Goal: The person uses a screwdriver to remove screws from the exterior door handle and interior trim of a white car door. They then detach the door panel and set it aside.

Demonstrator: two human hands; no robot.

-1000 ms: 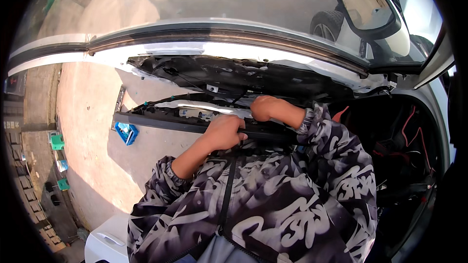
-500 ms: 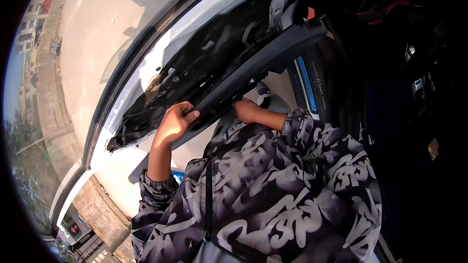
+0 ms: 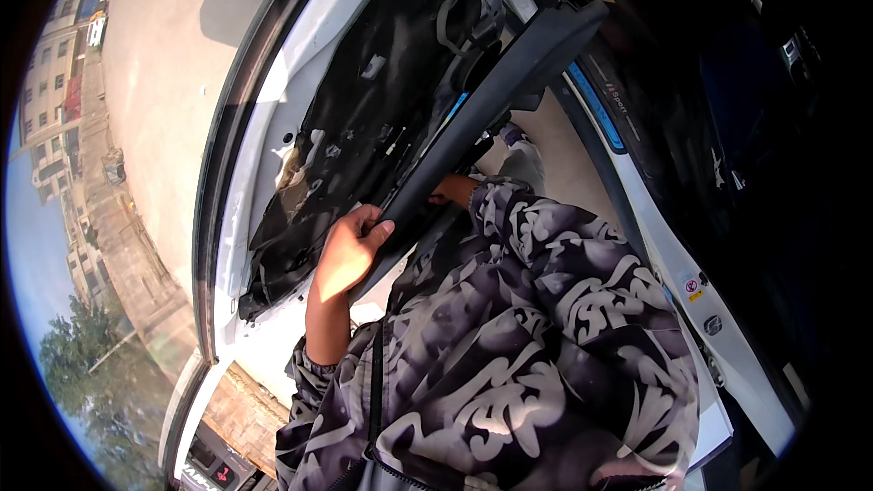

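Observation:
A long dark door trim panel (image 3: pixel 496 86) stands tilted in front of me, its top edge running from lower left to upper right. My left hand (image 3: pixel 353 250) is closed over that edge near its lower end, thumb on top. My right hand (image 3: pixel 452 189) is curled in against the panel's near side, its fingers partly lost in shadow. Beyond the panel is the open white car door (image 3: pixel 262 141), its inner face covered by a black liner (image 3: pixel 350 141). A narrow gap separates much of the panel from the liner.
To the right lies the car's sill with a blue-lit strip (image 3: pixel 596 109), beside the dark cabin. A white body pillar (image 3: pixel 727 309) stands at lower right. My shoe (image 3: pixel 511 135) rests on pale ground between door and sill. Pavement (image 3: pixel 168 64) stretches outside the door.
My view has shifted, and the panel now slants more steeply. My right hand has drawn further in against the panel and shows less. The left hand keeps its hold on the edge.

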